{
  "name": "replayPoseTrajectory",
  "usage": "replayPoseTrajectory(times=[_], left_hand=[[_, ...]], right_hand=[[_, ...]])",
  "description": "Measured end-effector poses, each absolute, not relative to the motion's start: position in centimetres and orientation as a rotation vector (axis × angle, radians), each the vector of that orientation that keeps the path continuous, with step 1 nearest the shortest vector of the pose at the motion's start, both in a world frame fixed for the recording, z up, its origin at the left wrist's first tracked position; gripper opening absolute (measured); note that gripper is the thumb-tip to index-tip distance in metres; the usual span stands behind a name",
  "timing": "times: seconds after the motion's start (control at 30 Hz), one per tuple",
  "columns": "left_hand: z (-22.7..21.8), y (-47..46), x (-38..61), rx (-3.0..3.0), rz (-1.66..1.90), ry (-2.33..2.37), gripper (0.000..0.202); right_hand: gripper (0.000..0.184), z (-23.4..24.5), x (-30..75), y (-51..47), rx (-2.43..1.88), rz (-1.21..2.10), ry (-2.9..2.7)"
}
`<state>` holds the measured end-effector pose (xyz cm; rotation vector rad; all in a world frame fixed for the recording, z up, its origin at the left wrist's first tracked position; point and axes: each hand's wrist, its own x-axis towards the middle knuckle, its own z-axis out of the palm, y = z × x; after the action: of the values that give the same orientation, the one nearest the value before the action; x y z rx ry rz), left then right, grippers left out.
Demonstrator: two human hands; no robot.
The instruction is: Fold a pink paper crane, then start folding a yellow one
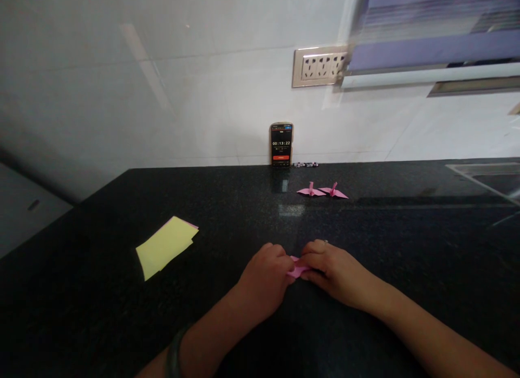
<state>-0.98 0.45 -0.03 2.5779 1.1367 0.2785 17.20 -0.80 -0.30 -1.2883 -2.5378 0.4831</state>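
Between my two hands, on the dark countertop, is a small piece of folded pink paper (298, 267). My left hand (268, 275) has its fingers closed on the paper's left side. From the right, my right hand (331, 269) pinches the other side, with thumb and fingers bent around it. Much of the paper is covered by my fingers, so its exact shape is hidden. Farther back, two pink origami cranes (311, 190) stand side by side with wings spread, their wing tips close together.
A stack of yellow paper sheets (164, 245) with a pink edge showing lies at left. A phone (281, 145) displaying a timer leans on the wall, a beaded strap (305, 164) beside it. A socket panel (320, 67) is above. A sink edge (483, 180) shows far right.
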Motion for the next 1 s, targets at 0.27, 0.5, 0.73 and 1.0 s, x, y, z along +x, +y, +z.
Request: replayPoseTrajectory(times=[0.27,0.5,0.73,1.0], left_hand=[[-1.0,0.9,-1.2,2.442,0.298,1.083,0.018],[-0.7,0.8,-1.2,2.422,0.272,1.114,0.013],[-0.9,0.7,-1.1,2.435,0.291,1.138,0.009],[-1.2,1.1,-1.0,2.453,0.283,1.117,0.019]], right_hand=[[0.014,-0.4,16.6,-0.9,-1.281,0.466,-2.569],[0.016,-0.4,16.4,-0.9,-1.278,0.42,-2.566],[0.02,-0.2,16.2,-1.1,-1.276,0.392,-2.591],[0.017,-0.6,16.1,-1.1,-1.312,0.353,-2.564]])
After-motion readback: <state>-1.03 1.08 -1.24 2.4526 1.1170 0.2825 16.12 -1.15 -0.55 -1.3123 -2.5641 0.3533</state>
